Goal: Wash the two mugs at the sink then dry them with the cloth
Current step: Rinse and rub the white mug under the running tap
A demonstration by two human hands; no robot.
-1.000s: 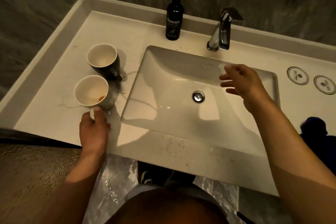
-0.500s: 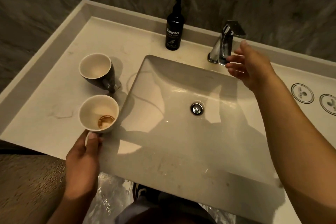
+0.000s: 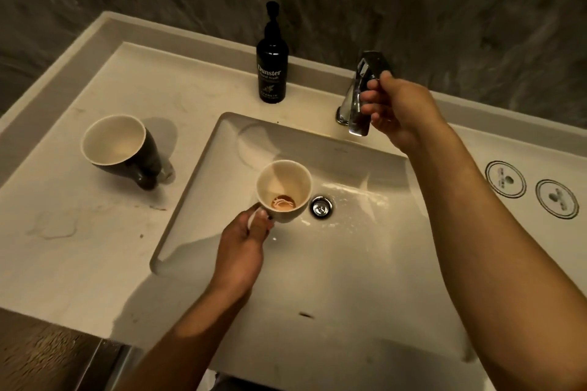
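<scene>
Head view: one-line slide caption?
Left hand holds a stained white mug over the sink while the right hand grips the tap; dark mug waits.

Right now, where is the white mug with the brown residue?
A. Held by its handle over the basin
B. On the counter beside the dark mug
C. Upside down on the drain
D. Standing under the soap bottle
A: the left hand grips the white mug by its handle above the basin, near the drain, while the dark mug sits alone on the counter.
</scene>
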